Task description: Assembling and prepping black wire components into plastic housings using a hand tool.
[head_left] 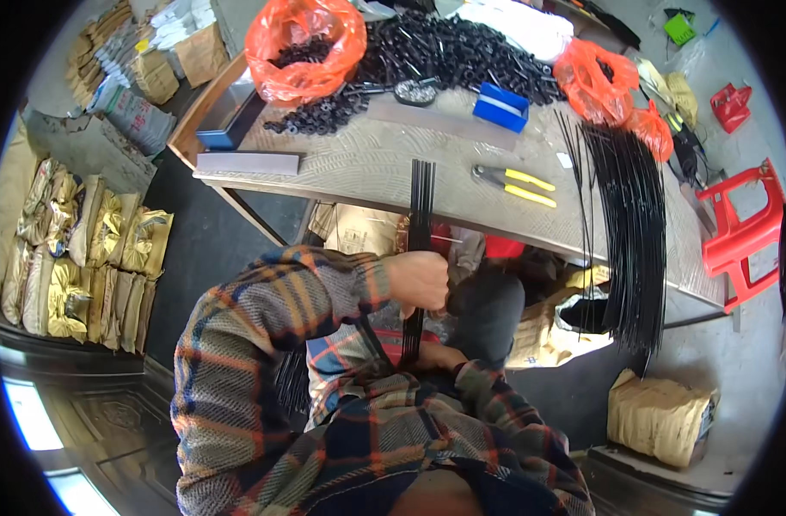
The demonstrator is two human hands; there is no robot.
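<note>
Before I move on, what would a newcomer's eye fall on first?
The small black parts heaped on the far side of the table, between orange plastic bags. Then the long black rods overhanging the near edge at right, and the slimmer bundle in the left hand, center.

The big orange bag (pixel 346 56) looks to me like thin, crinkled, glossy plastic; the worktop (pixel 350 168), matt and rough-patterned. Those black rods (pixel 422 193) seem smooth, faintly shiny. Red stool (pixel 739 236): smooth plastic. Plaid shirt (pixel 225 370): woven cloth, matt.
</note>
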